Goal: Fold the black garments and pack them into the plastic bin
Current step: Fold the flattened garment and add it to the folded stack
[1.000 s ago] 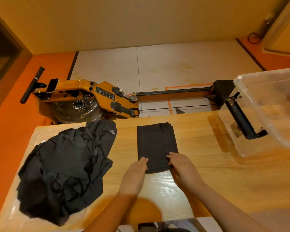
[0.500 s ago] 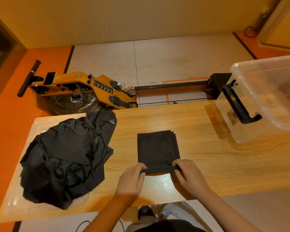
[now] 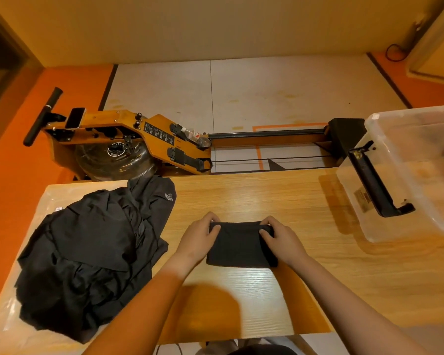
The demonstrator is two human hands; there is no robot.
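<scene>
Both hands hold the folded black cloth (image 3: 239, 245) on the table (image 3: 305, 278): left hand (image 3: 199, 237) and right hand (image 3: 280, 239) grip its far corners. The plastic bin (image 3: 408, 175) sits far right.

Warm dim light, table (image 3: 241, 201) glare, wide-angle edge distortion

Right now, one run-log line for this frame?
step: folding | left hand: grips folded garment, far-left corner | right hand: grips far-right corner | pile: unfolded, left | plastic bin: far right
</scene>
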